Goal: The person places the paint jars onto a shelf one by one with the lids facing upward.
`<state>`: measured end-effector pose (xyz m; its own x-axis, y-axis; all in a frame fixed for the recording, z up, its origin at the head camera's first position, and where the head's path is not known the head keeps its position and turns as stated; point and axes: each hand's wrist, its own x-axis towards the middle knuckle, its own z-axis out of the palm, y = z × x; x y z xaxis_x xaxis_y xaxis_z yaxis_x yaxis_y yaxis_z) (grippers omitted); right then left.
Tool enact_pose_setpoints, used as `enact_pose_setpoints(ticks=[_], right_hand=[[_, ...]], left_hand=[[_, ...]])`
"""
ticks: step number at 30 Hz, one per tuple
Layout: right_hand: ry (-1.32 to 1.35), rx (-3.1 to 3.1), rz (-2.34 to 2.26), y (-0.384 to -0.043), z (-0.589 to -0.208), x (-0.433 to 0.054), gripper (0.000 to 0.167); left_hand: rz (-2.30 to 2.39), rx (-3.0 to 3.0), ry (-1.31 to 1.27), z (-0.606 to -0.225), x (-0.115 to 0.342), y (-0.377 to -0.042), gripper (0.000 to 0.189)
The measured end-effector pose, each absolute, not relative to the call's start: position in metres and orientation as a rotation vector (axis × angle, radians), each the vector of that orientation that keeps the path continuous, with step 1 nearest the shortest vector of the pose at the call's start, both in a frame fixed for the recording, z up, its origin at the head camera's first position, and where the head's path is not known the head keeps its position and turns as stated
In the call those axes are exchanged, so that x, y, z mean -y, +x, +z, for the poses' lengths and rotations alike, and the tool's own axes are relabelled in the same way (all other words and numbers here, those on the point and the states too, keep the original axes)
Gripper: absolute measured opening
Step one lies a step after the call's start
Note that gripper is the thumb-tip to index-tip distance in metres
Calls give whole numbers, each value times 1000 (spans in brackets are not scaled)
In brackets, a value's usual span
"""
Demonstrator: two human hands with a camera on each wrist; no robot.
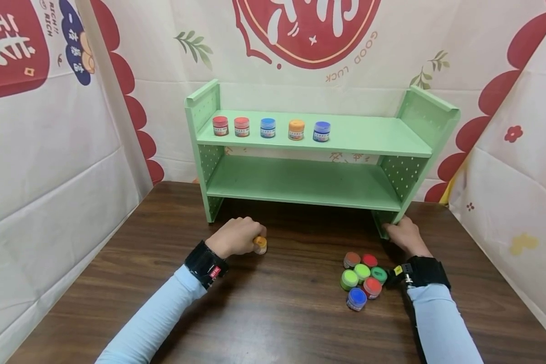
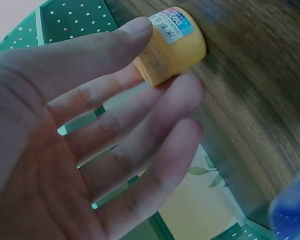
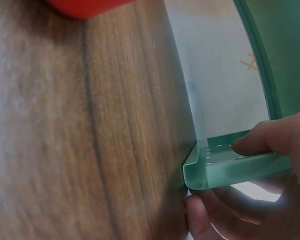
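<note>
My left hand (image 1: 238, 236) pinches a small yellow-orange paint jar (image 1: 261, 246) by its lid, in front of the shelf's left part. In the left wrist view the thumb and index finger hold the lid of the jar (image 2: 187, 47), and the other fingers lie loosely bent beside it. My right hand (image 1: 406, 236) grips the foot of the green two-tier shelf (image 1: 296, 183) at its right end. Seen from the right wrist, the thumb lies on the inner side of the dotted side panel (image 3: 225, 156), with fingers round the outer side.
Several paint jars stand in a row on the upper tier, among them a red jar (image 1: 220, 126) and a dark blue jar (image 1: 321, 132). Left of my right wrist, more jars cluster on the wooden table (image 1: 273, 313), including a blue jar (image 1: 357, 299). Printed cloth (image 1: 309, 96) hangs behind.
</note>
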<state>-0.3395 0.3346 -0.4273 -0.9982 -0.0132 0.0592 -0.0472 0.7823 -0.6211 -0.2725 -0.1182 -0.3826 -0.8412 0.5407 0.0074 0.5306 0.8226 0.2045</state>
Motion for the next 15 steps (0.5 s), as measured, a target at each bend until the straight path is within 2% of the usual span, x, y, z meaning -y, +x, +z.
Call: enact_pose_setpoints(ticks=[15], right_hand=[[40, 2913, 999, -341, -427, -335, 46]], left_hand=[[326, -2960, 887, -389, 116, -276, 20]])
